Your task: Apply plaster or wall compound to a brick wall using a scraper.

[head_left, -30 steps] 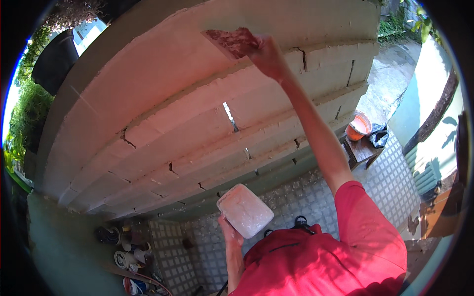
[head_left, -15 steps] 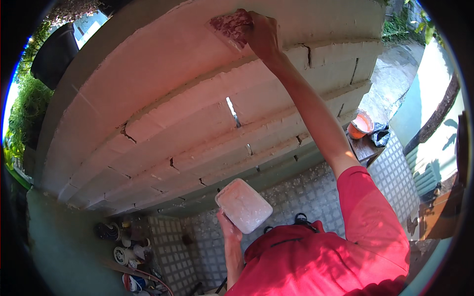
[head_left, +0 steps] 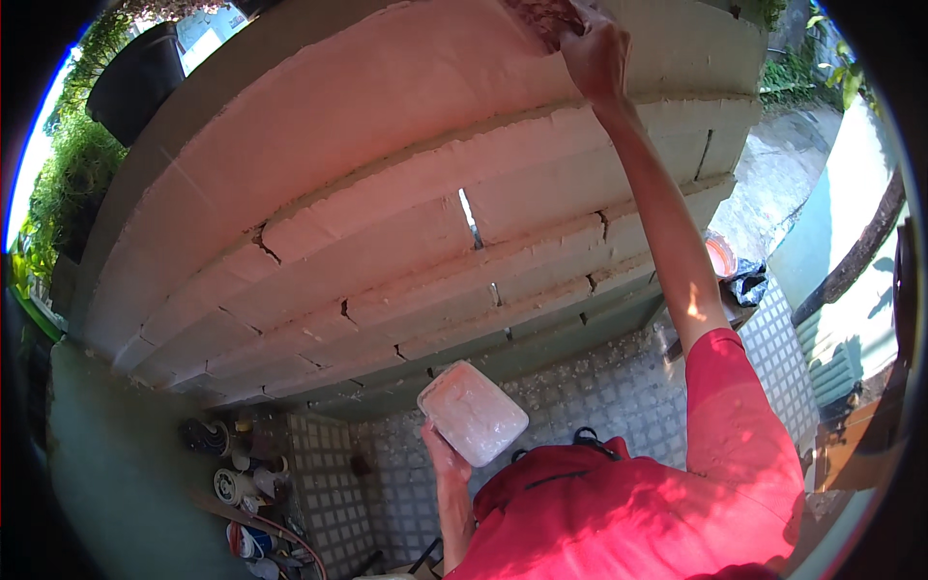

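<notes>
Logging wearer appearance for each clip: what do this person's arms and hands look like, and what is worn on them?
Both hands are bare, with no gloves, rings or watch visible. The right hand tops a long bare forearm that runs down into a short red sleeve ending near the elbow. The left hand and its forearm are also uncovered. A red shirt with a dark strap or buckle fills the lower frame.

An outdoor building site in a home's yard: a freshly laid block wall with open mortar joints stands over a patterned tiled floor. Paint cans and tubs cluster at its foot, an orange bucket sits further along, and green shrubbery and sunlit paving lie beyond.
</notes>
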